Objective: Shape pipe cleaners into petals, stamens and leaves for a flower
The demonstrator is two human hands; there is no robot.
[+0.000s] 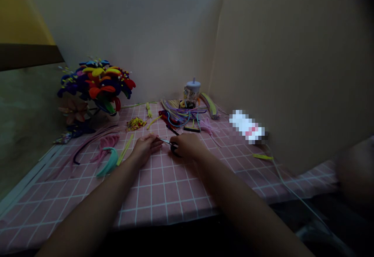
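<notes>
In my right hand (188,146) is a pair of scissors (174,147) with black handles, its metal blades pointing left. The blade tips reach the fingertips of my left hand (147,146), whose thumb and fingers are pinched together around something too small to make out. Both hands are above the middle of the pink checked table. Just beyond them lies a heap of small yellow and red bits (136,123). A yellow strip (125,149) and a mint-green bent band (110,163) lie left of my left hand.
Colourful fuzzy flowers (101,83) stand at the back left. Bundled pipe cleaners (178,112) lie at the back beside a lidded cup (192,91). On the right are a blurred-out bright device (245,126) and a cable (288,186). Panels enclose the pink checked tablecloth (163,198).
</notes>
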